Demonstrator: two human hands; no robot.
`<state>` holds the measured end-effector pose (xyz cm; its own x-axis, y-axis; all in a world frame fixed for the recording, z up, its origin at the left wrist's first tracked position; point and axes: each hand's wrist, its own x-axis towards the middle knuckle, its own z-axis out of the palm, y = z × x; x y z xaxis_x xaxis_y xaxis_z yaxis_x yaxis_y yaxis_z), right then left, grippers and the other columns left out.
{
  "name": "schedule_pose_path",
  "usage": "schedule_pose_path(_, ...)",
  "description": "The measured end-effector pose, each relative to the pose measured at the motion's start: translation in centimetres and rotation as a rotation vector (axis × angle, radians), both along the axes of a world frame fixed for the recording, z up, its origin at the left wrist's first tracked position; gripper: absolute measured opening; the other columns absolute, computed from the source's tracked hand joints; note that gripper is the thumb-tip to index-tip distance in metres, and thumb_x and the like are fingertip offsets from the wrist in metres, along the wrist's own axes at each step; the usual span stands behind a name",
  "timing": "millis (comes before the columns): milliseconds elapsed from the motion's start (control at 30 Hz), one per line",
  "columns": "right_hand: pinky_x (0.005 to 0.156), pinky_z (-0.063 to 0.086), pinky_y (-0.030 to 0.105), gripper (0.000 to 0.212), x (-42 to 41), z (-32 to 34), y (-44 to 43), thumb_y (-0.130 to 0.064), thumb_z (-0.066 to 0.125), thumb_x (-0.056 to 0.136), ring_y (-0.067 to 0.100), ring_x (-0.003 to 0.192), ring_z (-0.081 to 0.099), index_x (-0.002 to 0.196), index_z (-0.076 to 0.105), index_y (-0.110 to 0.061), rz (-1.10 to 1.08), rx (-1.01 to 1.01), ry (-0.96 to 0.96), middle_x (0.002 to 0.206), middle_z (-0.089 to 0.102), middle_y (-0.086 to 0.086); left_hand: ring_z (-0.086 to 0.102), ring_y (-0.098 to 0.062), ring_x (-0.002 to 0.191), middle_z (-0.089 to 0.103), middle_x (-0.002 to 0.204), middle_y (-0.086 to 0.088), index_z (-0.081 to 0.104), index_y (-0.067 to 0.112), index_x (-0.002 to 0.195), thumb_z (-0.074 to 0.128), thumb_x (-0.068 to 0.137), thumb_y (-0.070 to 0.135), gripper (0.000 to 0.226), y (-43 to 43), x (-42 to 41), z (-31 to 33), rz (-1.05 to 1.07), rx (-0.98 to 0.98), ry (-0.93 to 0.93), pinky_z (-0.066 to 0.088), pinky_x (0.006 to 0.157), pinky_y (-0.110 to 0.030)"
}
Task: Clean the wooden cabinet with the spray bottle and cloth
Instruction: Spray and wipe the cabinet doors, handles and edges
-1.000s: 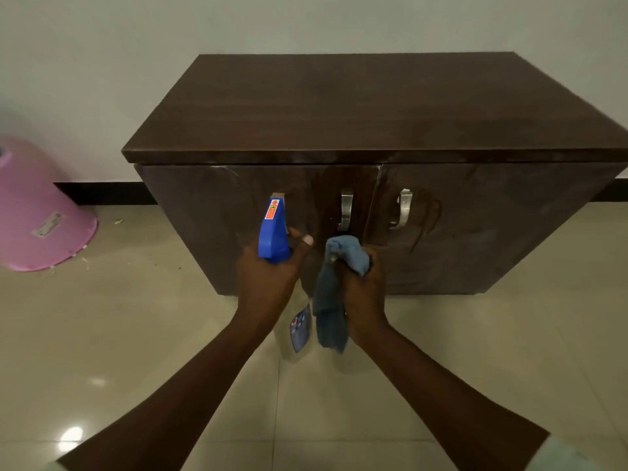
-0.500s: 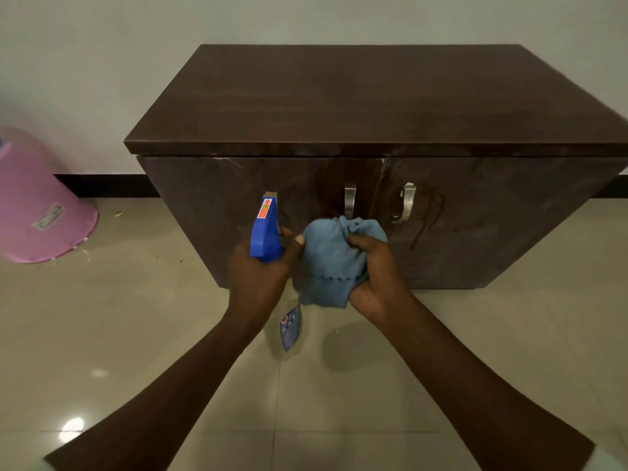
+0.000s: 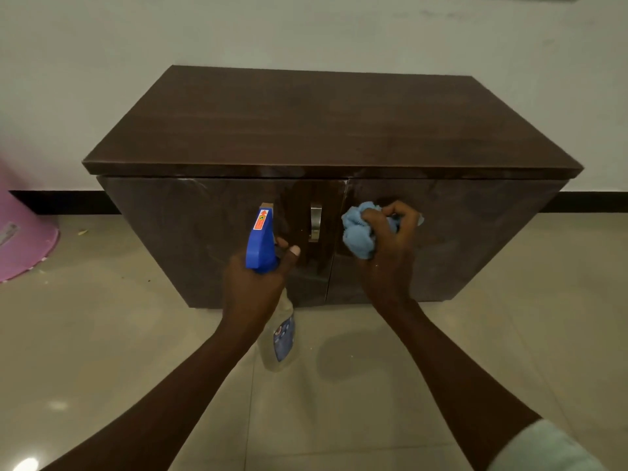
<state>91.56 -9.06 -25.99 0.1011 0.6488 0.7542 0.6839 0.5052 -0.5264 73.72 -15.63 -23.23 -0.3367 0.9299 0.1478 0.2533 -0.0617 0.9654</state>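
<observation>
A dark wooden cabinet (image 3: pixel 323 124) with two glossy doors stands against the wall. My left hand (image 3: pixel 253 287) grips a spray bottle (image 3: pixel 260 243) with a blue trigger head, its nozzle facing the left door; the clear body hangs below my wrist. My right hand (image 3: pixel 390 253) holds a bunched light-blue cloth (image 3: pixel 356 232) against the upper left part of the right door, covering that door's handle. The left door's metal handle (image 3: pixel 315 220) shows between my hands.
A pink plastic tub (image 3: pixel 23 239) lies on its side at the far left on the tiled floor (image 3: pixel 339 385). A white wall with a black skirting strip runs behind the cabinet.
My right hand bunched the cloth and moved it right and up, away from the bottle, onto the right door. The view pulled back, so the cabinet looks smaller.
</observation>
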Motion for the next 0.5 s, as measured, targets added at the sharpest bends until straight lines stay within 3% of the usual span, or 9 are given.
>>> schedule_pose_path(67,0.087,0.050,0.032,0.051,0.0,-1.3,-0.1,-0.004,0.077,0.070,0.025,0.107,0.050,0.110,0.052,-0.022,0.005,-0.010,-0.025,0.119,0.039,0.009,0.058,0.002,0.058,0.058,0.068,0.006,0.053,0.035,0.080,0.068,0.079,0.026,0.017,-0.1,0.4,0.3,-0.009,0.008,0.001,0.048,0.059,-0.020)
schedule_pose_path(200,0.097,0.044,0.018,0.052,0.1,-3.8,-1.3,-0.005,0.078,0.074,0.017,0.115,0.046,0.116,0.053,-0.022,0.072,-0.118,-0.028,0.125,0.040,0.015,0.056,0.007,0.057,0.056,0.069,0.008,0.051,0.035,0.079,0.068,0.080,0.023,0.021,-0.3,0.8,0.6,-0.018,0.002,0.006,0.045,0.060,-0.018)
schedule_pose_path(300,0.088,0.047,0.017,0.037,-0.6,-3.2,-1.3,-0.004,0.075,0.076,0.019,0.107,0.051,0.110,0.063,-0.015,0.084,-0.115,0.076,0.118,0.046,0.018,0.058,0.002,0.061,0.059,0.072,0.008,0.053,0.035,0.082,0.068,0.079,0.025,0.018,-0.3,0.8,0.3,-0.027,0.006,0.010,0.049,0.064,-0.023)
schedule_pose_path(367,0.083,0.042,0.007,0.027,-1.3,-1.9,-1.1,-0.006,0.077,0.076,0.013,0.100,0.050,0.101,0.067,-0.007,0.046,-0.088,0.155,0.110,0.048,0.017,0.058,-0.003,0.061,0.058,0.070,0.008,0.051,0.036,0.080,0.068,0.079,0.025,0.020,-0.4,1.0,0.3,-0.016,-0.005,0.017,0.048,0.064,-0.024)
schedule_pose_path(500,0.077,0.040,0.003,0.030,-2.5,-0.3,-1.0,-0.007,0.074,0.073,0.010,0.093,0.050,0.102,0.064,-0.007,-0.052,-0.087,0.264,0.106,0.048,0.014,0.058,0.005,0.060,0.056,0.070,0.009,0.049,0.036,0.078,0.067,0.079,0.023,0.022,-0.6,1.1,0.4,-0.014,-0.005,0.008,0.045,0.063,-0.020)
